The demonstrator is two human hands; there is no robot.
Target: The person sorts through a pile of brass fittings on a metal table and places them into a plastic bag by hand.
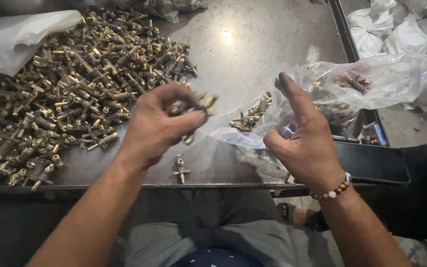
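Leftmost, we see the heap of brass fittings (70,89) on the steel table (253,54). Next, the left hand (156,123) pinches several fittings (198,105) in curled fingers — small, rigid, probably dense and slippery, best gripped at the body. Rightward, the right hand (305,143), fingers spread, touches the clear plastic bag (352,86) — limp, already holding some.

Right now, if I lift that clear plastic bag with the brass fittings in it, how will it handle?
The clear plastic bag looks thin and crumpled, so it will probably sag and fold. The brass fittings inside would likely slide toward its open mouth near the right hand. Being metal, they probably make it heavy for its size, and the film might stretch.
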